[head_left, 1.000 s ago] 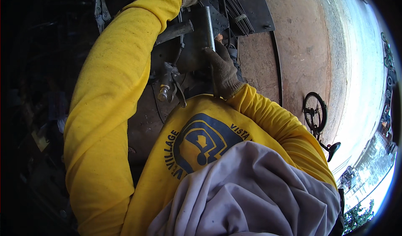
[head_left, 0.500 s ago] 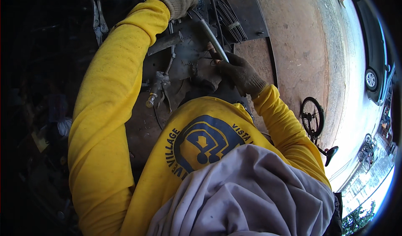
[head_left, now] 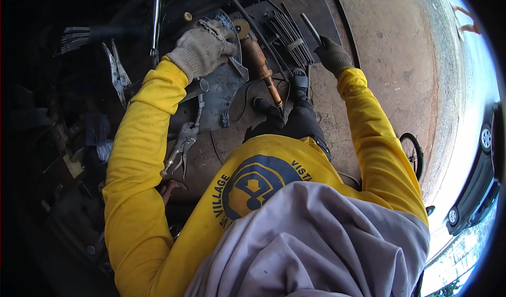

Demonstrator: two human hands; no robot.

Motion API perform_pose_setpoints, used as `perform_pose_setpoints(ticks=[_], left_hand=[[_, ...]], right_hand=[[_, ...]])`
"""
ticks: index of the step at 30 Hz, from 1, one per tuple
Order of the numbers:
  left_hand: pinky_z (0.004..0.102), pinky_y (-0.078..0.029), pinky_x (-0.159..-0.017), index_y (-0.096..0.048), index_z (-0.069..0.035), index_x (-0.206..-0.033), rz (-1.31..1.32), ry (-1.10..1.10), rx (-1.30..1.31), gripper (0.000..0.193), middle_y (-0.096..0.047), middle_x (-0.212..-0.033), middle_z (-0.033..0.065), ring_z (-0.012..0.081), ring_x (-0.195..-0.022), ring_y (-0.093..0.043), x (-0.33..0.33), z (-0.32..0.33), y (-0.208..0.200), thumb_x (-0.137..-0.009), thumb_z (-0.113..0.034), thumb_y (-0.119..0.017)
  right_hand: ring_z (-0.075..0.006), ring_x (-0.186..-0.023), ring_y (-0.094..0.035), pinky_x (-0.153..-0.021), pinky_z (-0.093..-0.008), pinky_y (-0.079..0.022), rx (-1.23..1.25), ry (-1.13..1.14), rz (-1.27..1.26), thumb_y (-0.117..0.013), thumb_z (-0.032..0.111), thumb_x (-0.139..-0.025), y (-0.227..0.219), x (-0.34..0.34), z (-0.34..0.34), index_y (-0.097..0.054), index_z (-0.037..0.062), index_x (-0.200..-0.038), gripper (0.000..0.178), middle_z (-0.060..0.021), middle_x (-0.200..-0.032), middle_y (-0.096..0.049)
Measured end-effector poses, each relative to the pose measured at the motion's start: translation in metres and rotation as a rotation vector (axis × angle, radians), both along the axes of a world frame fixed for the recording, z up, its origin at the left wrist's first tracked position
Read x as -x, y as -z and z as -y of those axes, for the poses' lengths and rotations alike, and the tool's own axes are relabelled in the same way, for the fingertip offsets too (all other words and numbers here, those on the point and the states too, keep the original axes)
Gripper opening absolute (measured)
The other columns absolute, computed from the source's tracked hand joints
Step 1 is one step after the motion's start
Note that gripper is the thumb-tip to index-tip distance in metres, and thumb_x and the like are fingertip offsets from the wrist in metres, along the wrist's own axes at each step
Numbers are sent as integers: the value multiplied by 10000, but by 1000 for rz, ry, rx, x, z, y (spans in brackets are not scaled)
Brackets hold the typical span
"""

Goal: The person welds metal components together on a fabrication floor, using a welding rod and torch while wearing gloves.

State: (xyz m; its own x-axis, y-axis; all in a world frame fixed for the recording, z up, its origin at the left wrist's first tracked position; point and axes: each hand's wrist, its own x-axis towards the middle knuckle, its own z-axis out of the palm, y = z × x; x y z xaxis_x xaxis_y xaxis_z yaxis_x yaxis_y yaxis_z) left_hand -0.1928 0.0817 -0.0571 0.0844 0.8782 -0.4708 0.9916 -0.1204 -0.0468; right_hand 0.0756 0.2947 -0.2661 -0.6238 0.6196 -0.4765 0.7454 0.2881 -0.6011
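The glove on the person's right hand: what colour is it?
Dark, nearly black, on the right hand; seen in the head view.

A grey curved metal plate (head_left: 224, 94) lies flat under the gloved left hand (head_left: 203, 49); the dark-gloved right hand (head_left: 333, 56) grips a thin metal rod (head_left: 311, 29).

head cam | fisheye, steeply downward | close over chest | single view

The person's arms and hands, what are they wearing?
Both arms are in bright yellow long sleeves. The left hand wears a pale, beige knitted work glove that looks grubby and worn. The right hand wears a dark glove, nearly black. The yellow shirt has a dark blue round emblem on it.
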Motion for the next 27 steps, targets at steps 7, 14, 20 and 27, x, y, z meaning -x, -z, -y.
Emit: perform_pose_setpoints(ticks=[7,14,20,27], left_hand=[[386,-478,-973,-697,-245,-1091,20,60,-36,265,-667,-1123,-56,206,-1161,-568,-4,-6,1,-832,-246,-644],[305,-572,-774,-697,-172,-1045,80,-11,-292,243,-681,-1013,-4,217,-906,-681,-28,-4,-70,-809,-122,-665],[302,-588,-685,-675,-44,-1024,796,-980,-814,155,-719,-924,83,194,-797,-706,-24,65,-137,-963,-180,-629],[315,-592,-671,-650,-18,-1052,836,-1333,-1325,168,-713,-871,116,200,-736,-706,-52,193,-191,-970,-162,-621]], right_hand=[[-380,-1234,-552,-1059,-445,-422,-118,-190,216,-589,264,-908,72,37,-36,-502,173,-1409,517,-208,-1302,-597],[-378,-1256,-536,-1053,-453,-432,-47,-398,307,-597,307,-897,55,32,-32,-462,165,-1440,577,-202,-1359,-553],[-389,-1242,-540,-1040,-440,-439,-183,-213,104,-637,307,-882,36,14,-15,-482,143,-1425,588,-204,-1375,-541],[-342,-1172,-612,-987,-412,-484,-262,-264,15,-671,331,-888,55,-58,29,-505,55,-1388,595,-211,-1315,-598]])
